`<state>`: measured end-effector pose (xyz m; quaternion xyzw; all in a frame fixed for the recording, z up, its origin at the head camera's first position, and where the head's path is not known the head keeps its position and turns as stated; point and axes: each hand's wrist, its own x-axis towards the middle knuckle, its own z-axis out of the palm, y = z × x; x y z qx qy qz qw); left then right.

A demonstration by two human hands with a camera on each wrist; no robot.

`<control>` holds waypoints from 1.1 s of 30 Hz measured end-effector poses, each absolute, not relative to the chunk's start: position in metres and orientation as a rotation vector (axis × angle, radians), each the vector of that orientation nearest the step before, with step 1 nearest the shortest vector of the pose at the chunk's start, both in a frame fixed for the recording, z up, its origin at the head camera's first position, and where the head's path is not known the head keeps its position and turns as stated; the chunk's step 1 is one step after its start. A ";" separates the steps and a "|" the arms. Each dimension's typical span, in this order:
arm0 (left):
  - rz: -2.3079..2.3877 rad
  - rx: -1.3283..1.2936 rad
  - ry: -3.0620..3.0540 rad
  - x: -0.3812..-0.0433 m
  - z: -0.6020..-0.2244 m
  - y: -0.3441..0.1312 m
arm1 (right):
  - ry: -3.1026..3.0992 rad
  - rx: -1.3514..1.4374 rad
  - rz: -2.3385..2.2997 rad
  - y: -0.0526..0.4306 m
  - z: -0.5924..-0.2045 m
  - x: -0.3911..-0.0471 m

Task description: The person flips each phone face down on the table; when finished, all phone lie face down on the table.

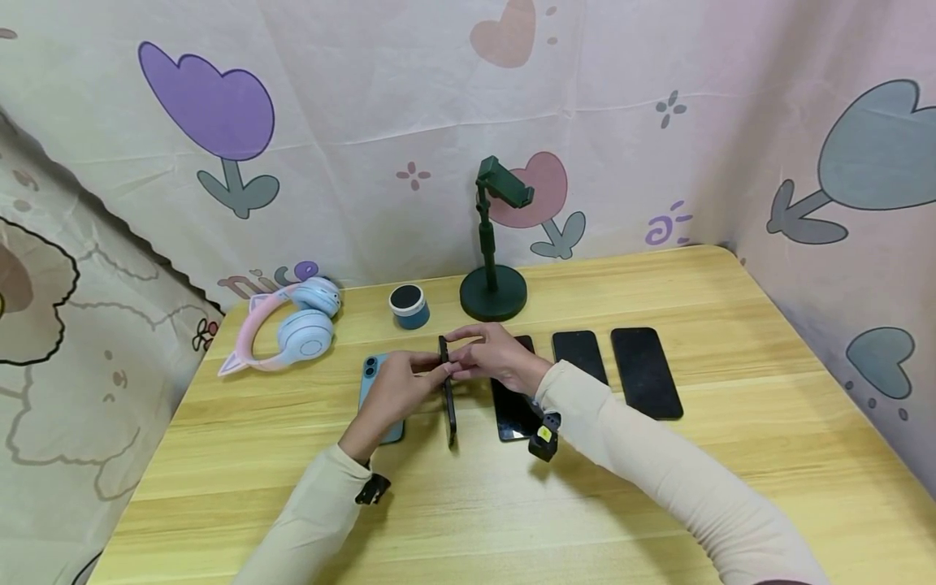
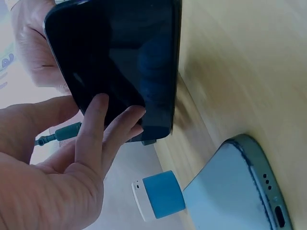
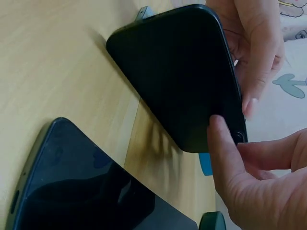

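Note:
A black smartphone (image 1: pixel 450 414) is held on its long side between both hands, edge-on in the head view. My left hand (image 1: pixel 395 390) pinches it by the upper edge. In the left wrist view, fingertips (image 2: pixel 100 101) lie on its glossy dark screen. From the other side, my right hand (image 1: pixel 500 357) pinches the far end; the right wrist view shows a finger (image 3: pixel 223 143) against the phone's dark back. Whether the lower edge touches the table cannot be told. Beside the left hand lies a light-blue phone (image 1: pixel 396 431), back up; below the right hand lies a black phone (image 1: pixel 515 414).
Two more dark phones (image 1: pixel 578 349) (image 1: pixel 647 374) lie to the right on the wooden table (image 1: pixel 468 520). Behind the hands stand a blue-and-white round jar-like item (image 1: pixel 409 307) and a dark green phone stand (image 1: pixel 493 292). Pink-and-blue cat-ear headphones (image 1: pixel 303 333) rest at the back left.

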<state>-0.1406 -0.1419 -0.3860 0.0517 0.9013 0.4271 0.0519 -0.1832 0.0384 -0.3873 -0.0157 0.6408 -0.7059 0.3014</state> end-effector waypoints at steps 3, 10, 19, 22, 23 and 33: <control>1.343 0.139 2.717 -0.140 -0.386 -0.143 | 1.690 -0.058 -1.872 0.038 -0.388 -0.183; 1.453 0.054 2.623 -0.141 -0.386 -0.144 | 1.707 -0.079 -1.839 0.038 -0.390 -0.182; 1.569 -0.057 2.508 -0.140 -0.385 -0.147 | 1.750 -0.075 -1.775 0.038 -0.399 -0.181; 1.602 -0.066 2.493 -0.139 -0.386 -0.148 | 1.755 -0.072 -1.766 0.037 -0.400 -0.181; 1.613 -0.066 2.487 -0.139 -0.387 -0.149 | 1.764 -0.074 -1.758 0.037 -0.401 -0.181; 1.679 -0.077 2.436 -0.138 -0.387 -0.154 | 1.864 -0.091 -1.701 0.032 -0.401 -0.178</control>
